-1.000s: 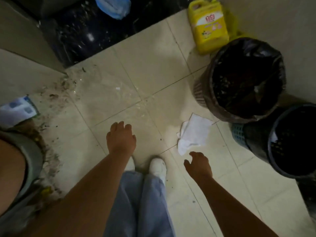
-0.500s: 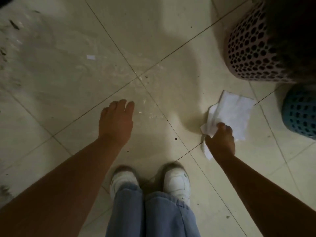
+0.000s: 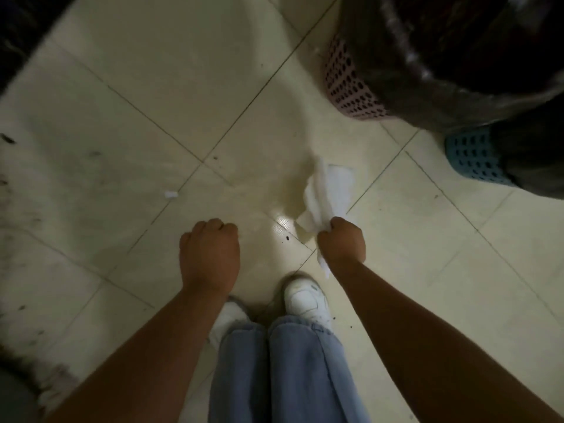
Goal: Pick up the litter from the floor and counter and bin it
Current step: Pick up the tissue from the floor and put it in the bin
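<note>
- Our right hand (image 3: 341, 242) sits just right of the frame's centre, its grip clamped on a white tissue (image 3: 331, 193) — the sheet fans up and away from the fist, and a small tail of it pokes out below the wrist.
- The tissue looks lifted off the floor (image 3: 152, 87), though its blurred far edge leaves us unable to tell whether any corner still touches the tiles.
- Our left hand (image 3: 209, 254) hangs at centre frame, fingers curled together into a loose fist, holding nothing we can see.
- A small white scrap (image 3: 171, 194) lies on the floor left of centre, well apart from both hands.
- At the upper right stands a pink perforated bin (image 3: 348, 83) lined with a dark bag (image 3: 457, 56); just below it, at the right edge, is a blue perforated bin (image 3: 470, 157).
- Dark specks and grime mark the tiles along the left edge.
- At the bottom — white shoes (image 3: 305, 300) and blue jeans (image 3: 274, 370).
</note>
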The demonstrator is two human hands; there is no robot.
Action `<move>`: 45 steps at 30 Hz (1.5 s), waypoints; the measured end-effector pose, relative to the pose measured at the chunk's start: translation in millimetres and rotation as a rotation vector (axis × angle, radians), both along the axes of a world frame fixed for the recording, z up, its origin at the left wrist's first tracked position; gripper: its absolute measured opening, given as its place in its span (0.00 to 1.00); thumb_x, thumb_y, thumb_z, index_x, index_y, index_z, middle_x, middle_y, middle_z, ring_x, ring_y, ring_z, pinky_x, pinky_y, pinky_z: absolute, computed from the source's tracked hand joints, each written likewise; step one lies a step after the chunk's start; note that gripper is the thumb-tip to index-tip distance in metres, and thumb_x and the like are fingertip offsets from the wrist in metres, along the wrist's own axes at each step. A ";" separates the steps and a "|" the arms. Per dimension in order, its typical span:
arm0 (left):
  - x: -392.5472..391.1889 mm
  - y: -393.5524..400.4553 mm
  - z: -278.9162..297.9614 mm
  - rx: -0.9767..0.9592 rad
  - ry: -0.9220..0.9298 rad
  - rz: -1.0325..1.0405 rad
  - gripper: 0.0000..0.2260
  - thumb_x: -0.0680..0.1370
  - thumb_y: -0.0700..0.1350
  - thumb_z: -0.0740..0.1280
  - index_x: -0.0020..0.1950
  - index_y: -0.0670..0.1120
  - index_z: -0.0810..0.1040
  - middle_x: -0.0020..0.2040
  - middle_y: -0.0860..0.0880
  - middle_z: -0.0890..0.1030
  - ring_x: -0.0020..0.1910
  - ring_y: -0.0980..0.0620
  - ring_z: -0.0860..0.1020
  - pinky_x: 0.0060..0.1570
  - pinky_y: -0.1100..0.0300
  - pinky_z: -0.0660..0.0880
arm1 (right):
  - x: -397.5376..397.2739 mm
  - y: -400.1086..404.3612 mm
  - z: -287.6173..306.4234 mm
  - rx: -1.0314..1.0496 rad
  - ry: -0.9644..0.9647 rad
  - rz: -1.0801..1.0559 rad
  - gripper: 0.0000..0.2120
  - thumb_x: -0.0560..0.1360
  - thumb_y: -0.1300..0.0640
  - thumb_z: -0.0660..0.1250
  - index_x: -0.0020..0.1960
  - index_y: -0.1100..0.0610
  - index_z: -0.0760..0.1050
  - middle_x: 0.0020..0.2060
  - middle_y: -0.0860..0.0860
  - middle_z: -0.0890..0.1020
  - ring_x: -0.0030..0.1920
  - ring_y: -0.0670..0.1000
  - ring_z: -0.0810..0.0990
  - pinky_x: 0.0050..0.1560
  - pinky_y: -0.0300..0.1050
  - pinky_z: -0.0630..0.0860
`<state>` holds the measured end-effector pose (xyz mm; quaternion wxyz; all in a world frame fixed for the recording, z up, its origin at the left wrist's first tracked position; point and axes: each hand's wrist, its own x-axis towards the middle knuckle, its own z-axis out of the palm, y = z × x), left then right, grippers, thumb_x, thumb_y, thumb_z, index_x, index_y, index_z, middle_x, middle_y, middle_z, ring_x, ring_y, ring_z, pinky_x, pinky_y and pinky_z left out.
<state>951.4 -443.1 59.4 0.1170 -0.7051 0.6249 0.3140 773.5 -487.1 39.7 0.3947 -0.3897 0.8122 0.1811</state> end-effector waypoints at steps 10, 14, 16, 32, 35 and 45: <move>-50.0 -33.3 214.0 -0.052 0.162 0.001 0.18 0.68 0.45 0.55 0.28 0.41 0.82 0.25 0.43 0.80 0.23 0.42 0.78 0.19 0.56 0.75 | -80.6 -3.9 242.8 -0.067 -0.207 -0.194 0.13 0.72 0.66 0.63 0.31 0.59 0.67 0.31 0.56 0.73 0.38 0.53 0.71 0.28 0.34 0.61; -98.8 -64.2 293.8 -0.138 0.249 -0.085 0.17 0.68 0.46 0.56 0.30 0.43 0.83 0.27 0.45 0.81 0.25 0.43 0.80 0.24 0.60 0.77 | -134.2 -14.2 331.7 -0.204 -0.233 -0.356 0.04 0.73 0.68 0.63 0.39 0.64 0.73 0.36 0.60 0.75 0.39 0.53 0.72 0.32 0.42 0.65; -128.5 -78.6 318.7 -0.166 0.352 -0.099 0.17 0.69 0.46 0.58 0.33 0.42 0.84 0.29 0.45 0.82 0.28 0.44 0.81 0.30 0.65 0.73 | -164.5 -19.5 355.9 -0.267 -0.232 -0.433 0.04 0.72 0.69 0.63 0.40 0.68 0.75 0.35 0.59 0.74 0.38 0.53 0.71 0.35 0.43 0.65; -373.9 -234.6 386.3 0.172 1.047 0.661 0.19 0.82 0.37 0.57 0.36 0.52 0.76 0.38 0.53 0.77 0.43 0.55 0.74 0.43 0.69 0.71 | -369.3 -141.2 369.1 -0.275 -0.244 -0.500 0.11 0.74 0.67 0.62 0.53 0.73 0.75 0.51 0.70 0.80 0.45 0.63 0.78 0.58 0.63 0.75; -395.4 -252.0 390.2 0.291 1.218 0.899 0.16 0.83 0.38 0.54 0.38 0.48 0.74 0.36 0.53 0.82 0.43 0.55 0.77 0.46 0.64 0.71 | -393.8 -149.7 366.5 -0.260 -0.262 -0.513 0.11 0.74 0.67 0.62 0.52 0.73 0.75 0.51 0.71 0.80 0.54 0.70 0.78 0.58 0.65 0.74; -419.4 -233.6 291.4 0.285 1.017 1.374 0.14 0.83 0.37 0.56 0.40 0.43 0.74 0.39 0.43 0.79 0.38 0.51 0.78 0.43 0.61 0.73 | -419.3 -144.4 320.4 -0.166 -0.304 -0.516 0.07 0.74 0.66 0.63 0.46 0.71 0.76 0.46 0.70 0.80 0.44 0.63 0.79 0.47 0.55 0.76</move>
